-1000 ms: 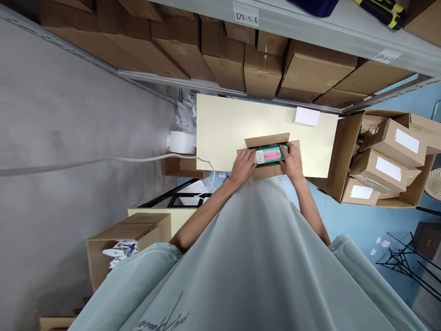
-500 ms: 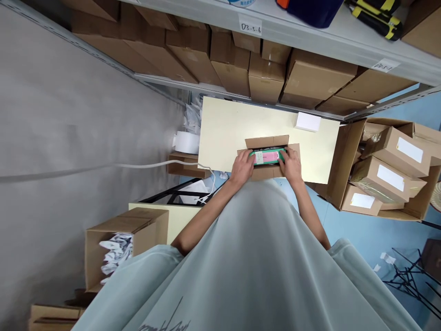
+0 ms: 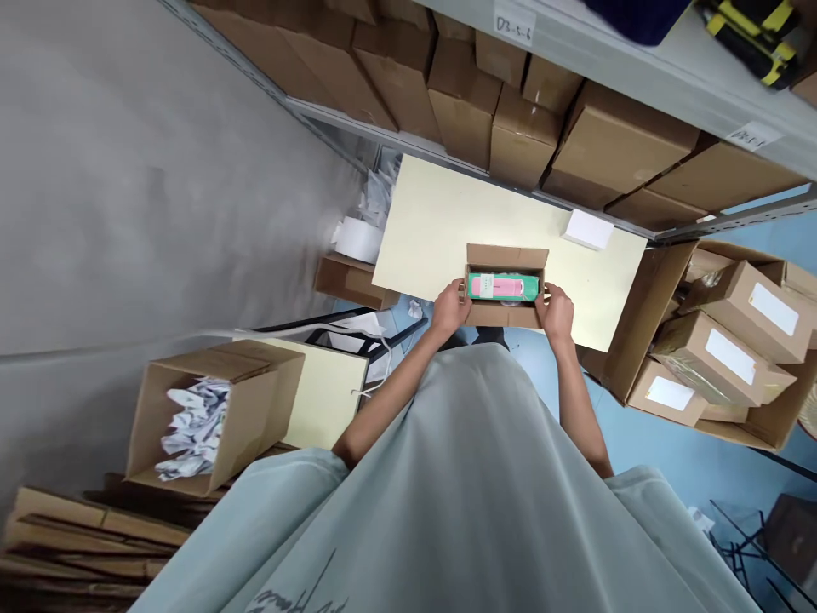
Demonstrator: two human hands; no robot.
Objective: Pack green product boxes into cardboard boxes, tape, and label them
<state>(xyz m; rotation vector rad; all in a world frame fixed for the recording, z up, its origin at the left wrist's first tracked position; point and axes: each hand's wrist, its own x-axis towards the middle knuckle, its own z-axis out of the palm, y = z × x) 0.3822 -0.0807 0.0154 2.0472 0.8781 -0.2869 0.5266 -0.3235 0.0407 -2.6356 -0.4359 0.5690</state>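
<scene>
Two-handed, grips the ends of the open carton at mid-frame with the fingers of left hand and right hand closed narrow on cardboard, no longer on the green-and-pink package lying inside, apparently settled enough to release.

The green and pink pack has marks too small to read. The far blue thing and the near shirt writing are cut off by the view's edges.
</scene>
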